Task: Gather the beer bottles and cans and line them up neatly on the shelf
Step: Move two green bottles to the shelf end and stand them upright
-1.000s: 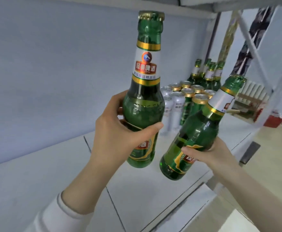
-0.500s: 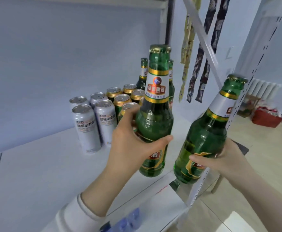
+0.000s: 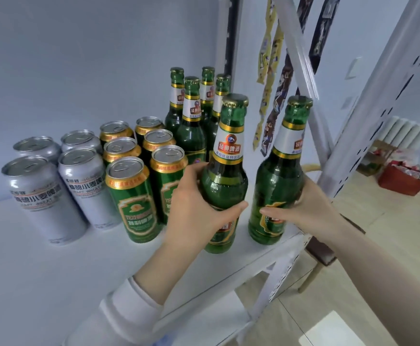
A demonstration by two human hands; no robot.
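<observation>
While half a second ago we held both bottles up in the air, we now have them upright and low at the front right corner of the shelf (image 3: 54, 283), their bases on the board or just above it; we cannot tell which. Our left hand (image 3: 194, 211) wraps the left bottle (image 3: 225, 181) just beside the green cans (image 3: 134, 201), and our right hand (image 3: 311, 208) curls round the right bottle (image 3: 278, 181) by the shelf's edge. We judge this pair extends the standing bottles (image 3: 191, 131) forward, with only letting go and squaring up left.

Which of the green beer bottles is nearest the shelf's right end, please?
The outer bottle, gripped by the right hand; the left hand holds the inner bottle, and four bottles stand behind.
</observation>
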